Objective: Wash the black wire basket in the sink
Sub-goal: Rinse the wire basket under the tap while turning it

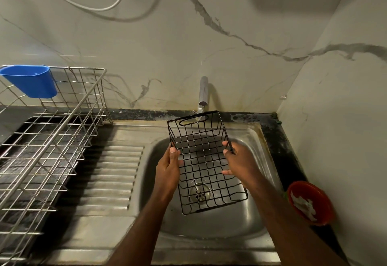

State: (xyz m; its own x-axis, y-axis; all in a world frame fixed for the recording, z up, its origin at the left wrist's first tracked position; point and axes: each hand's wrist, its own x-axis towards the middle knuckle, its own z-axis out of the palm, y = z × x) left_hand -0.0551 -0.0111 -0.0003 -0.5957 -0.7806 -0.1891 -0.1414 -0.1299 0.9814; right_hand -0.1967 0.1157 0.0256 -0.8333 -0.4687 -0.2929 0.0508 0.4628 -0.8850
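Note:
The black wire basket (202, 157) hangs tilted over the steel sink (259, 161), its far end with the oval handle slot just under the chrome tap (203, 94). My left hand (168, 169) grips its left side wall, thumb on the rim. My right hand (238, 163) grips the right side wall, fingers curled round the wires. Through the basket's mesh the sink drain (199, 191) shows below. Whether water runs from the tap I cannot tell.
A metal dish rack (52, 140) with a blue plastic cup (31, 81) clipped to it stands on the left, beside the ribbed drainboard (113, 173). A red bowl (310, 203) with white scraps sits on the dark counter at the right. Marble walls close the corner.

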